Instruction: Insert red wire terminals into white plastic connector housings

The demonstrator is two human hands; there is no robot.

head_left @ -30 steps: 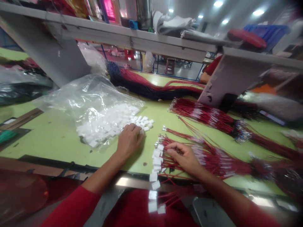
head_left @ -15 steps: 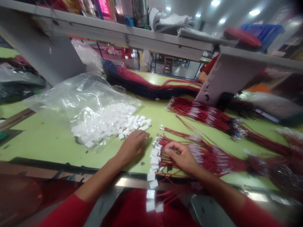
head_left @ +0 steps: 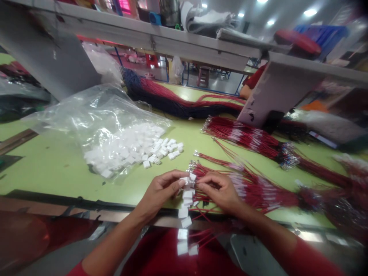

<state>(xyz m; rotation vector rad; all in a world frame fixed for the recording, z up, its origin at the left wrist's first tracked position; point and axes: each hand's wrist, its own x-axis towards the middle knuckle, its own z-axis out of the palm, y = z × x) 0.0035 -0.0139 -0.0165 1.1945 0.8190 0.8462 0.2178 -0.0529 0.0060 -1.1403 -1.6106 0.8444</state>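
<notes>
My left hand (head_left: 161,190) pinches a small white connector (head_left: 184,179) near the table's front edge. My right hand (head_left: 220,191) is closed on the end of a red wire (head_left: 198,182), fingertips almost touching the left hand's. Below both hands, several wires fitted with white connectors (head_left: 184,212) hang over the table edge. A bundle of red wires (head_left: 258,189) stretches right from my right hand. To the left, a clear plastic bag (head_left: 94,119) spills a heap of loose white connectors (head_left: 135,147) onto the green table (head_left: 51,168).
More red wire bundles (head_left: 247,138) and a dark blue-and-red bundle (head_left: 172,101) lie farther back. A grey shelf (head_left: 161,38) on slanted grey supports (head_left: 276,92) crosses above the table. A person in red (head_left: 254,82) sits beyond it.
My left hand left the connector heap and came right with one white connector to meet my right hand at the wire ends. The right hand stayed put.
</notes>
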